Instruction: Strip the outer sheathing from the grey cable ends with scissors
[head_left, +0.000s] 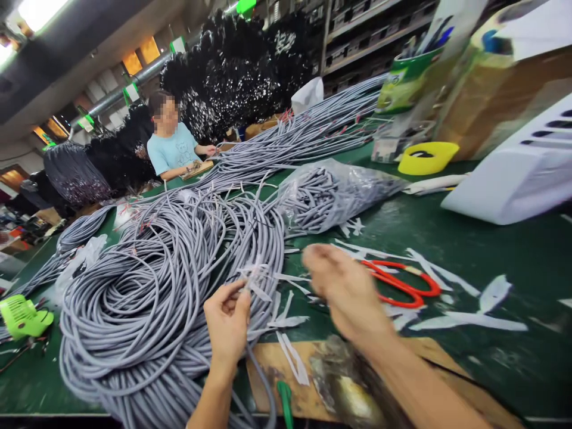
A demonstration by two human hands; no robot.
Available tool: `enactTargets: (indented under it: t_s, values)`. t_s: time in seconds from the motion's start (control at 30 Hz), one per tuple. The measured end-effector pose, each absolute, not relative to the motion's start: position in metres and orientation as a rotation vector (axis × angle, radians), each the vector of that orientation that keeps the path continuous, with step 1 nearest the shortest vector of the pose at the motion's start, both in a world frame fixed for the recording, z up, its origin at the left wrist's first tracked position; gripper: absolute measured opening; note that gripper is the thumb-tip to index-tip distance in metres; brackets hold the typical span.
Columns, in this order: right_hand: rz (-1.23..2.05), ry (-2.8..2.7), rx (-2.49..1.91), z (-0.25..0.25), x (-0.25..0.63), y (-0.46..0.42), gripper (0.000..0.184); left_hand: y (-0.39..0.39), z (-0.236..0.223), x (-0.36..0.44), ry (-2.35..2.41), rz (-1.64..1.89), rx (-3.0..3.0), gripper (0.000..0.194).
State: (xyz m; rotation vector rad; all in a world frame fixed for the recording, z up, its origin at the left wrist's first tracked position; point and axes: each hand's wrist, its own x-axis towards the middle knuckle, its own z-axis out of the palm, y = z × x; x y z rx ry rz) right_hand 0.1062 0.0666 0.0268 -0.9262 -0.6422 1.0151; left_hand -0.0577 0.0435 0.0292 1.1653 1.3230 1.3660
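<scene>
My left hand point(227, 322) is closed in a pinch at the right side of a big coil of grey cable point(174, 274). Thin white plastic strips point(259, 280) show at its fingertips and appear to be in the pinch. My right hand point(342, 286) is smeared by motion above the green table, its fingers curled, and what it holds, if anything, cannot be made out. Just beyond it lie scissors with red handles point(413, 286). Loose white strips point(469, 322) are scattered around them.
A clear bag of cut grey cables point(330, 196) lies behind my hands. A wooden board point(268, 363) and a green-handled tool point(284, 396) are at the front edge. A yellow tape ring point(428, 158) and a white plastic holder point(504, 179) stand right. A co-worker point(172, 143) sits across.
</scene>
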Motion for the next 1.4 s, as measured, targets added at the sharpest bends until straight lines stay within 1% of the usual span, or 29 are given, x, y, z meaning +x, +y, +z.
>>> enactTargets:
  t_s: [0.13,0.17,0.23,0.3,0.33,0.5,0.63,0.8,1.0,1.07,1.2,1.23,1.33,1.37,1.4]
  values:
    - [1.316,-1.029,-1.031,0.017,0.075,0.064,0.05,0.041,0.032,-0.051,1.287,1.361,1.21,0.032]
    - [1.373,-1.09,-1.01,0.016,0.071,0.063,0.049,0.04,0.032,-0.049,1.28,1.349,1.228,0.033]
    - [1.423,-1.147,-0.948,0.016,0.068,0.062,0.037,0.038,0.033,-0.047,1.272,1.317,1.247,0.032]
    - [1.383,-1.165,-0.955,0.017,0.07,0.062,0.024,0.037,0.034,-0.046,1.278,1.296,1.241,0.031]
    - [1.342,-1.163,-0.984,0.018,0.071,0.061,0.021,0.037,0.034,-0.046,1.284,1.294,1.231,0.031]
    - [1.219,-1.15,-1.065,0.019,0.073,0.059,0.02,0.038,0.032,-0.045,1.304,1.28,1.188,0.031]
    - [1.161,-1.107,-1.118,0.02,0.073,0.057,0.013,0.04,0.03,-0.045,1.326,1.279,1.184,0.031]
    - [1.167,-1.087,-1.137,0.02,0.073,0.056,0.01,0.043,0.026,-0.047,1.444,1.399,1.214,0.025]
    - [1.173,-1.122,-1.161,0.015,0.073,0.057,0.006,0.042,0.025,-0.044,1.466,1.533,1.014,0.036]
    - [1.202,-1.078,-1.137,0.014,0.074,0.058,0.01,0.041,0.026,-0.041,1.454,1.538,1.005,0.038]
    - [1.343,-0.876,-1.007,0.017,0.077,0.058,0.029,0.04,0.027,-0.037,1.406,1.504,1.077,0.037]
    - [1.405,-0.857,-0.96,0.018,0.077,0.058,0.035,0.039,0.027,-0.037,1.383,1.497,1.107,0.035]
    - [1.552,-0.921,-0.867,0.022,0.074,0.055,0.06,0.039,0.025,-0.039,1.339,1.477,1.209,0.029]
    - [1.55,-0.951,-0.867,0.023,0.073,0.055,0.064,0.038,0.024,-0.04,1.348,1.472,1.227,0.028]
    - [1.522,-0.972,-0.879,0.023,0.072,0.054,0.063,0.038,0.023,-0.04,1.369,1.465,1.235,0.027]
